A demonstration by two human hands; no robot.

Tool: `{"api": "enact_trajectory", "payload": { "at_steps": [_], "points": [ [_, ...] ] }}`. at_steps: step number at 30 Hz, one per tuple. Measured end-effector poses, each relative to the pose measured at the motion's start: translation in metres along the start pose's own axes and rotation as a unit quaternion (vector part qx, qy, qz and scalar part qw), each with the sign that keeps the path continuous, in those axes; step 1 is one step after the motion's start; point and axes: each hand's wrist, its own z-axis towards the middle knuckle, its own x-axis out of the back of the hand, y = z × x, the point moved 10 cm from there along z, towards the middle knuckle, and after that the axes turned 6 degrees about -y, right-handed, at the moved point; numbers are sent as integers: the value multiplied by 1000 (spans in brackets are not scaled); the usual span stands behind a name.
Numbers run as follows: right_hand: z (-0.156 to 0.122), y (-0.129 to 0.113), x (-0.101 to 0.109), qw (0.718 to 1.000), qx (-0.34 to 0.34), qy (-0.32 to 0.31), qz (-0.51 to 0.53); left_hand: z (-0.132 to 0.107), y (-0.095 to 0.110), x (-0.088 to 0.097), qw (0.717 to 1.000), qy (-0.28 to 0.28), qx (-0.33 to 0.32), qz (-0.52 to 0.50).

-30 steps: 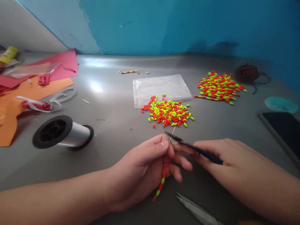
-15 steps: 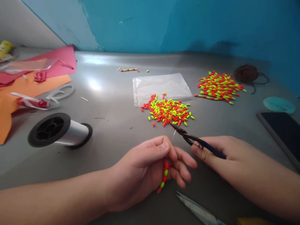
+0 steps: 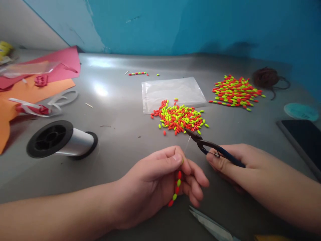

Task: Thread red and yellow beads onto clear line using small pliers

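My left hand (image 3: 165,180) pinches a short strand of red and yellow-green beads (image 3: 177,190) between thumb and forefinger. The beads hang below the pinch in front of the palm. A thin clear thread (image 3: 189,142) rises from the fingertips to the dark jaws of pliers. My right hand (image 3: 233,164) is closed around the handles of these pliers (image 3: 200,140), whose jaws lie across the thread. Just behind the jaws spreads a loose pile of red and yellow-green beads (image 3: 179,117).
A spool of clear thread (image 3: 81,140) stands at left, near coloured paper (image 3: 55,88). A plastic bag (image 3: 173,88) lies behind the beads. At right are a pile of bead strands (image 3: 237,92), brown yarn (image 3: 265,77) and a phone (image 3: 301,144). Scissors (image 3: 210,224) lie in front.
The pliers and my right hand have shifted slightly right and up, with the jaws still at the thread. My left hand stays nearly in place, its pinch unchanged.
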Motion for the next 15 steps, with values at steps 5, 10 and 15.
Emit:
{"api": "enact_trajectory", "payload": {
  "at_steps": [5, 10, 15],
  "points": [
    [-1, 5, -2, 1000, -9, 2, 11, -1, 1, -1, 1000, 3, 3, 3],
    [-2, 8, 0, 1000, -14, 7, 8, -1, 1, -1, 1000, 1, 7, 6],
    [-2, 8, 1, 1000, -20, 5, 6, -1, 0, -2, 1000, -2, 14, 8]
  ]
}}
